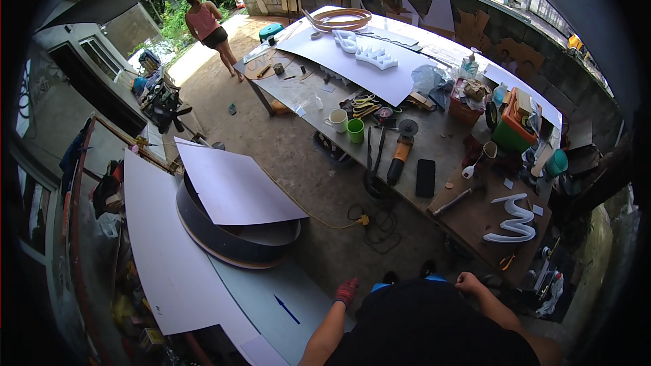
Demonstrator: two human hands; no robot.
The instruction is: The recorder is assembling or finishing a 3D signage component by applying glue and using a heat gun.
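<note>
My left hand [346, 291], in a red glove, hangs low with its fingers curled and nothing showing in it. It is beside the pale sheet [271, 298] that has a dark blue arrow-shaped mark on it. My right hand [466, 282] is bare, its fingers curled in; nothing shows in it. It is nearest the brown board [468, 230] at the table's near end. A white letter-like shape [512, 220] lies on that board, with orange-handled pliers [507, 261] close by.
A dark round drum-like form [224, 247] carries a white sheet [237, 183] at left. The long table [305, 88] holds an angle grinder [401, 152], a phone [425, 178], cups and white cut letters. A yellow cord [332, 224] lies on the floor. Another person [207, 24] stands far left.
</note>
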